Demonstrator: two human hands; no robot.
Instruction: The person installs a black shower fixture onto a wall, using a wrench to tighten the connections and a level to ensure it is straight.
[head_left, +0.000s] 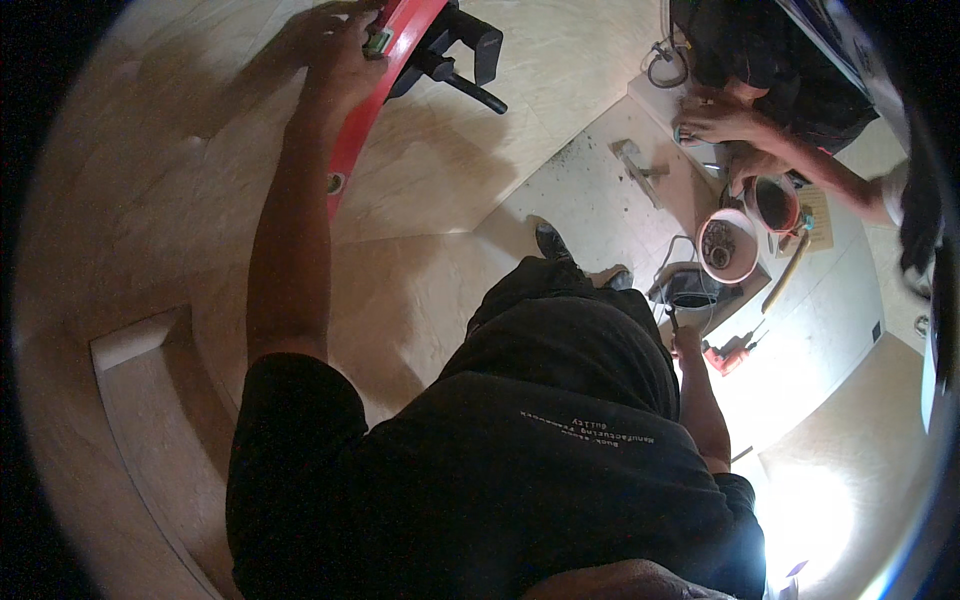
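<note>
My left hand is raised against the tan wall and closed around the edge of a red spirit level. The level lies tilted along the wall, and its upper end runs out of view. Beside it a black fixture with a thin rod sticks out from the wall. Low at my right side, my right hand is closed around a slim dark tool; its kind is not clear.
At the right, a co-worker's hands work near a white bucket and a second bucket. A trowel, yellow-handled tool, red drill and black case lie nearby. A niche is cut into the wall.
</note>
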